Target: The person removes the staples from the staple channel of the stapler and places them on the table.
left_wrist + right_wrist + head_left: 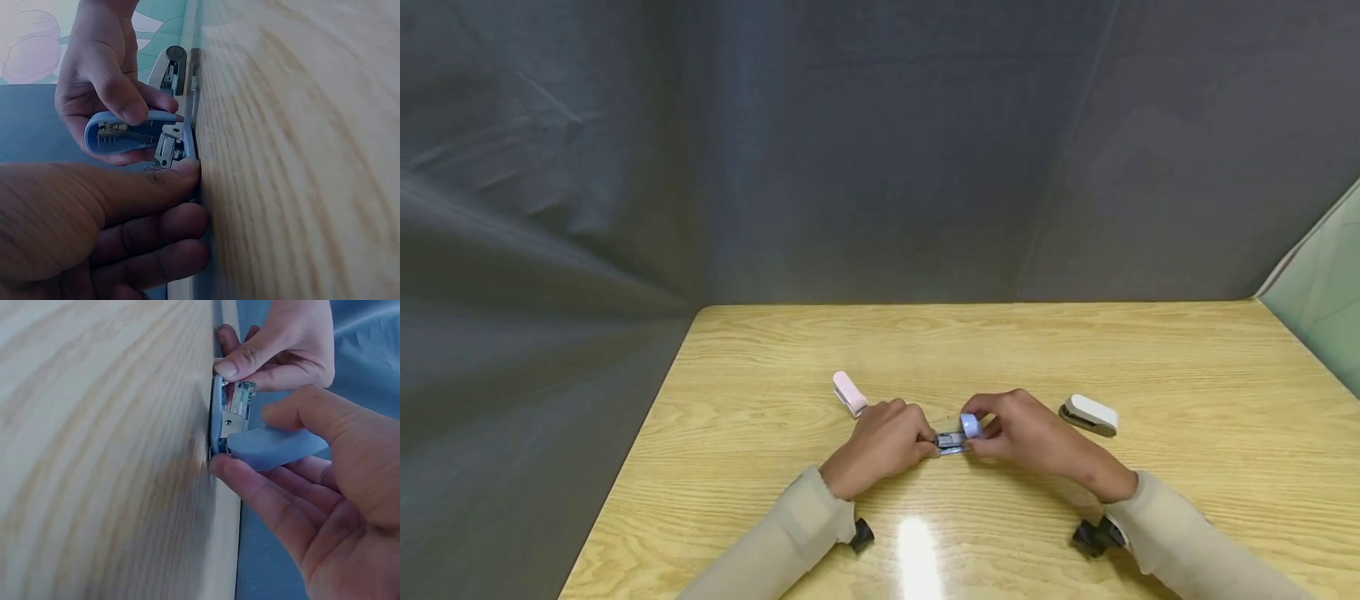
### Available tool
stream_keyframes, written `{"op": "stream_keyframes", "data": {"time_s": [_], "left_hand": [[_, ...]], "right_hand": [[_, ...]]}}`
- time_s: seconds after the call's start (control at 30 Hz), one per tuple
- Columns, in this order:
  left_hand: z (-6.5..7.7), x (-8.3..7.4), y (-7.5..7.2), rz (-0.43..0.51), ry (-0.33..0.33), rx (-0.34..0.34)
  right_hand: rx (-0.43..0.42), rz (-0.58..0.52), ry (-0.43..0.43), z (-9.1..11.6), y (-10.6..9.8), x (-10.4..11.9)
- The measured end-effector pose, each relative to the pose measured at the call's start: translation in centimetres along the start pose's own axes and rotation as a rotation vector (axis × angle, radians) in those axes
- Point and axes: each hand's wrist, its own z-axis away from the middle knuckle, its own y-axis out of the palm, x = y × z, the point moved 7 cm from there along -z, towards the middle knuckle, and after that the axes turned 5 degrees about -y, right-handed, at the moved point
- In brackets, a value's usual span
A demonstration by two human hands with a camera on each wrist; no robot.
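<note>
A light-blue stapler [970, 426] lies on the wooden table between the two hands, its top cover [269, 449] swung up away from the base. The metal staple magazine [167, 149] is exposed, and a spring shows inside the cover in the left wrist view. My left hand [887, 442] pinches the far end of the base, thumb on top, holding it low against the table. With thumb and fingers my right hand [1030, 433] grips the raised cover near the hinge end; one finger of it rests down by the base.
A pink stapler [850, 393] lies just beyond the left hand. To the right of the right hand is a white stapler [1092, 414] with a dark underside. Dark cloth [880, 167] hangs behind the table [760, 358] and along its left side.
</note>
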Motion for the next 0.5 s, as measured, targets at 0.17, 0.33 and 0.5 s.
{"op": "stream_keyframes", "data": {"time_s": [0.17,0.33,0.5], "left_hand": [[-0.1,-0.1,0.1,0.01,-0.012,0.017],[-0.1,0.0,0.0,0.006,-0.024,0.019],[-0.2,0.1,0.0,0.017,-0.049,0.039]], "right_hand": [[-0.016,-0.076,0.06,0.5,-0.4,-0.3],[-0.053,-0.1,0.127,0.7,-0.7,-0.7],[-0.071,-0.166,0.213,1.0,-0.8,-1.4]]}}
